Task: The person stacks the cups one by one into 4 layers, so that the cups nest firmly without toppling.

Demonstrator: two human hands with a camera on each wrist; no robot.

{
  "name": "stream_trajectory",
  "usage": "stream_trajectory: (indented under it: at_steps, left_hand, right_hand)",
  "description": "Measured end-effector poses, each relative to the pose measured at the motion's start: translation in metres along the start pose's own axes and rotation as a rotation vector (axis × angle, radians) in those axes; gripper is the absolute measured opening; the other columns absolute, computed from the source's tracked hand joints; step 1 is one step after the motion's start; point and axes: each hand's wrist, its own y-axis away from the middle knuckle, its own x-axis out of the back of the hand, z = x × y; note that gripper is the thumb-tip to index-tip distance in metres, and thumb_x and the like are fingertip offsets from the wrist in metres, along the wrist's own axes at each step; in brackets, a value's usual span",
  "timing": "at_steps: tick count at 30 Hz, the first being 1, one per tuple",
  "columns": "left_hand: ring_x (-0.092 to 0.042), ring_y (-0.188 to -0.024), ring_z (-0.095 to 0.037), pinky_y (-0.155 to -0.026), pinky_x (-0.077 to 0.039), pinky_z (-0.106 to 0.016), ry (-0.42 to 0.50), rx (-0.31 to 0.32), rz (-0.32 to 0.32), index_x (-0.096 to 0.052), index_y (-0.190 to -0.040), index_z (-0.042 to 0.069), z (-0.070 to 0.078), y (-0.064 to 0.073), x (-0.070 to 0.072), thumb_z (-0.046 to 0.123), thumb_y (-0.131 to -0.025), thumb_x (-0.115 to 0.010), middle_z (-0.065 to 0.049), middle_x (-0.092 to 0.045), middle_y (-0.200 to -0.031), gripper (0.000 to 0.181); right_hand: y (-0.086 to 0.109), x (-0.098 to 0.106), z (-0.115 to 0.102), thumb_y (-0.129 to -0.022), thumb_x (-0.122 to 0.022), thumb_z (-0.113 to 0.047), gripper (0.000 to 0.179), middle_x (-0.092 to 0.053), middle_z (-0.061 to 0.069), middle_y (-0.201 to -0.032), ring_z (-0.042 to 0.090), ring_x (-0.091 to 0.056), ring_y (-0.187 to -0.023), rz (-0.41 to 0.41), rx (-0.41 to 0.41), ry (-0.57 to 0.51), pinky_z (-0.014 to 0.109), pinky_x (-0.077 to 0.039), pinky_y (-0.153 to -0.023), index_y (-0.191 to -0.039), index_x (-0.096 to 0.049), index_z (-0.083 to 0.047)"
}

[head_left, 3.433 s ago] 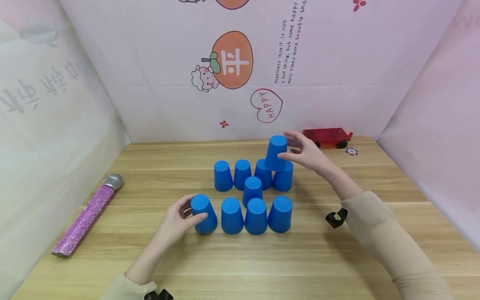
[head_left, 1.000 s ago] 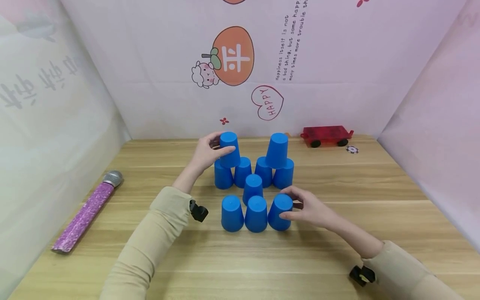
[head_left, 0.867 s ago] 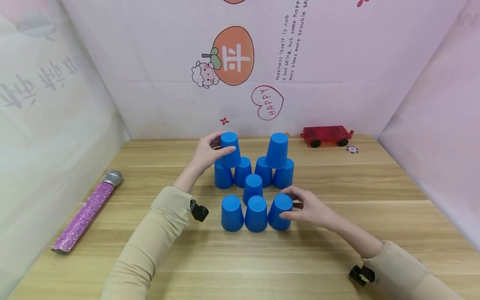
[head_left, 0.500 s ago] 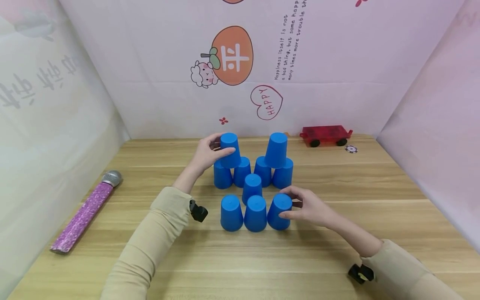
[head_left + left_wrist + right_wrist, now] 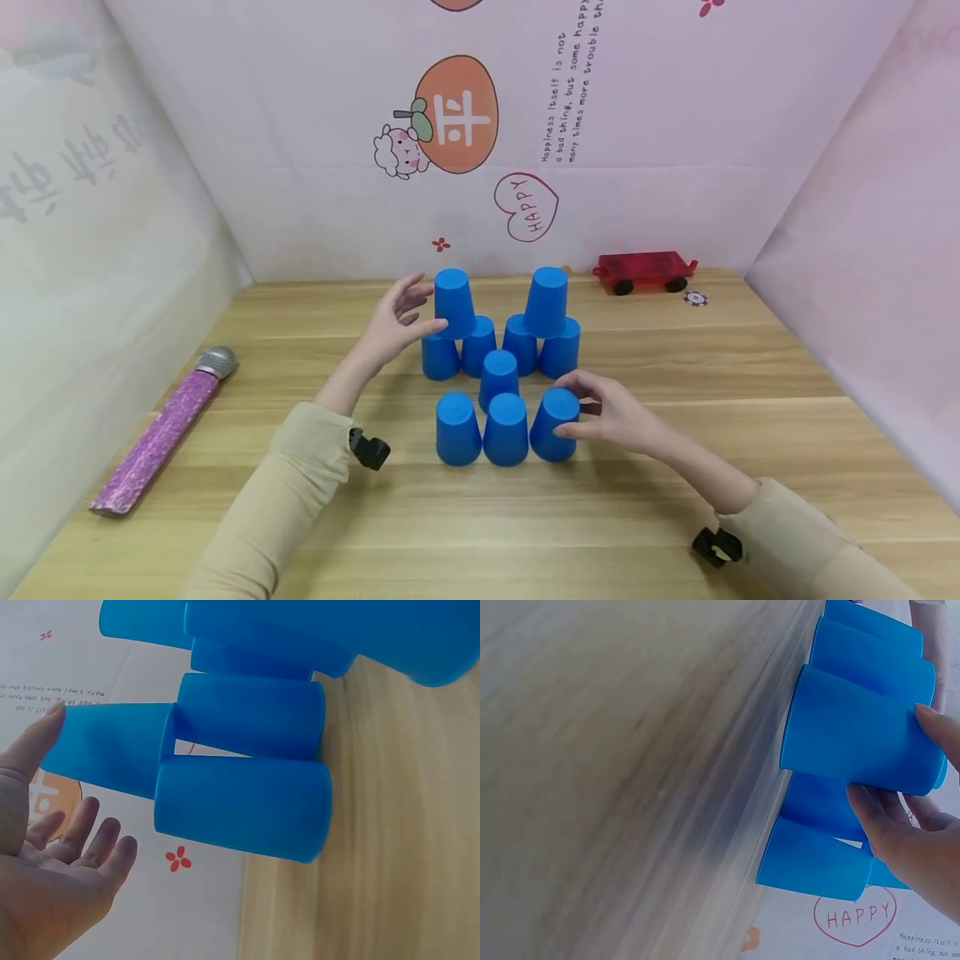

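My left hand [image 5: 393, 325] is beside the upper left blue cup [image 5: 453, 302], fingers spread and off its wall, thumb close to its front. That upside-down cup sits across two back-row cups [image 5: 478, 354]. A matching upper right cup [image 5: 546, 302] spans the other back pair [image 5: 560, 354]. With thumb and fingers, my right hand [image 5: 615, 415] grips the right cup [image 5: 553, 429] of the front row, which stands on the table. In the left wrist view, the left palm [image 5: 60, 900] faces the upper cup [image 5: 109, 746] with a gap below the thumb.
Left of the gripped cup stand two more front-row cups [image 5: 457, 429], with a single cup [image 5: 498, 379] behind them. A glittery pink microphone [image 5: 161, 437] lies at the left. At the back right are a red toy cart [image 5: 647, 268] and a poker chip [image 5: 695, 298].
The left hand has carried the leftmost front cup onto the back-left pair and, just now, let go, drawing slightly left. The right hand left the upper right cup and took the front right one.
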Motion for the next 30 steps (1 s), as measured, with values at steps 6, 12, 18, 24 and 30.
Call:
stream_trajectory:
  at_steps: [6,12,18,24,30]
  left_hand:
    - [-0.038,-0.136,-0.029,-0.113,-0.031,-0.048,0.067,-0.019,0.021,-0.020,-0.149,0.019,-0.009,0.020,0.004,0.016,-0.087,-0.067,-0.012,-0.043,-0.145,0.078]
    - [-0.042,-0.134,-0.028,-0.112,-0.032,-0.048,0.110,-0.058,0.024,-0.020,-0.149,0.020,-0.006,0.039,0.008,0.020,-0.087,-0.067,-0.014,-0.048,-0.140,0.077]
    - [-0.047,-0.130,-0.029,-0.109,-0.035,-0.048,0.088,-0.020,0.008,-0.025,-0.147,0.017,-0.008,0.060,0.009,0.025,-0.089,-0.066,-0.014,-0.053,-0.136,0.072]
    - [-0.049,-0.128,-0.026,-0.105,-0.042,-0.036,0.084,-0.023,-0.002,-0.033,-0.144,0.014,-0.012,0.073,0.012,0.023,-0.091,-0.063,-0.013,-0.051,-0.138,0.061]
    - [-0.045,-0.131,-0.028,-0.105,-0.042,-0.033,0.091,-0.029,-0.014,-0.039,-0.141,0.012,-0.015,0.083,0.013,0.020,-0.091,-0.063,-0.014,-0.049,-0.140,0.056]
  right_hand:
    - [0.002,0.002,0.001,-0.081,-0.074,-0.021,0.046,-0.062,0.014,-0.112,0.031,-0.059,-0.105,0.026,-0.003,-0.001,0.050,-0.054,-0.087,-0.118,-0.054,-0.003]
    - [0.006,0.009,0.003,-0.083,-0.072,-0.020,0.044,-0.063,0.014,-0.113,0.028,-0.059,-0.102,0.064,-0.001,-0.003,0.046,-0.055,-0.087,-0.120,-0.054,-0.004]
    - [0.011,0.022,0.002,-0.086,-0.069,-0.020,0.042,-0.064,0.014,-0.113,0.025,-0.061,-0.100,0.099,-0.018,0.007,0.037,-0.056,-0.084,-0.121,-0.054,-0.004]
    - [0.015,0.036,-0.001,-0.086,-0.069,-0.018,0.043,-0.063,0.017,-0.114,0.030,-0.062,-0.102,0.147,-0.029,0.041,0.041,-0.056,-0.085,-0.123,-0.053,-0.001]
    - [0.018,0.049,-0.011,-0.087,-0.068,-0.016,0.044,-0.062,0.019,-0.116,0.035,-0.061,-0.105,0.183,-0.026,0.069,0.045,-0.055,-0.086,-0.124,-0.051,0.000]
